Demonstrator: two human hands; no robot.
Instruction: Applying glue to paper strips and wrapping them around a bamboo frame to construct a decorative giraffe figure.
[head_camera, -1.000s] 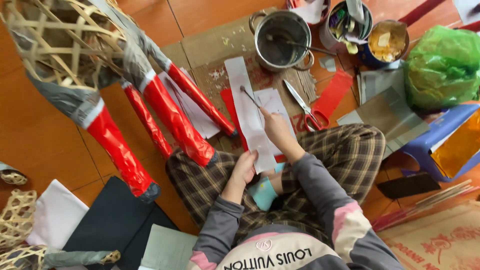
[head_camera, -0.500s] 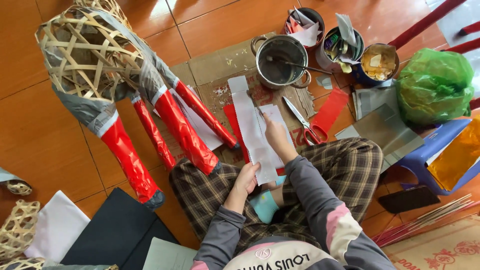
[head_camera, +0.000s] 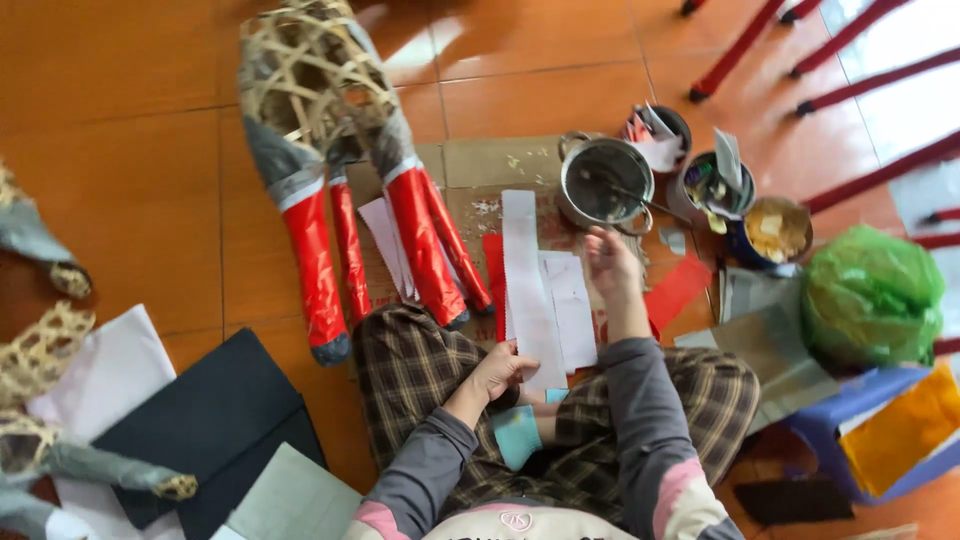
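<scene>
I sit cross-legged on an orange tile floor. My left hand (head_camera: 503, 367) pinches the near end of a long white paper strip (head_camera: 523, 270) that lies on a sheet of cardboard (head_camera: 490, 162). A second white piece (head_camera: 572, 310) lies beside it. My right hand (head_camera: 610, 262) is raised over the paper, fingers curled, close to the rim of a metal pot (head_camera: 605, 180) with a stick resting in it. Whether that hand holds anything is blurred. A woven bamboo animal frame (head_camera: 315, 95) with red-wrapped legs (head_camera: 312, 265) stands to the left.
Two tins (head_camera: 714, 186) (head_camera: 775, 230) with scraps and paste stand right of the pot. Near them are red paper (head_camera: 676, 290), a green plastic bag (head_camera: 870, 295) and a blue stool (head_camera: 855, 405). Dark and white sheets (head_camera: 205, 420) lie at left. Red chair legs (head_camera: 742, 48) stand behind.
My right hand has left the white strip and moved up and right toward the pot. My left hand stays on the strip's near end. The view has tilted down.
</scene>
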